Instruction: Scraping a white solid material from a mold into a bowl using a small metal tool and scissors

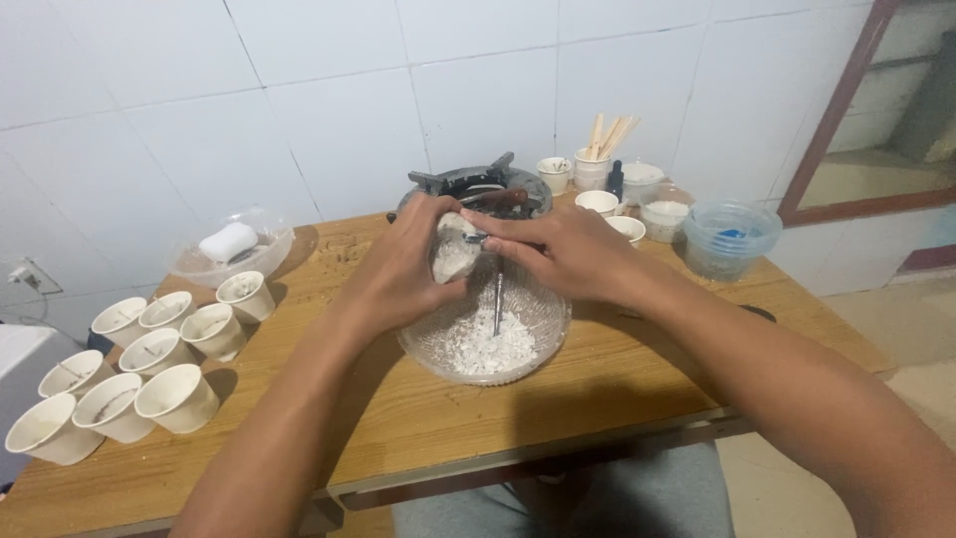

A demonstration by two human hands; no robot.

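My left hand (pixel 403 264) grips a whitish waxy block (pixel 453 256) over a clear glass bowl (pixel 438 351) on the wooden table (pixel 558 399). My right hand (pixel 563 251) holds a thin metal tool (pixel 497 299) whose blade points down into the bowl, its upper end pressed against the block. White flakes and shavings (pixel 486 347) lie heaped in the bowl's bottom.
Several white paper cups (pixel 149 374) with wicks stand at the table's left. A clear lidded dish holding a white block (pixel 230 242) sits behind them. At the back are a dark gas burner (pixel 468 184), small cups, wooden sticks (pixel 609 136) and a blue-tinted plastic tub (pixel 732 237).
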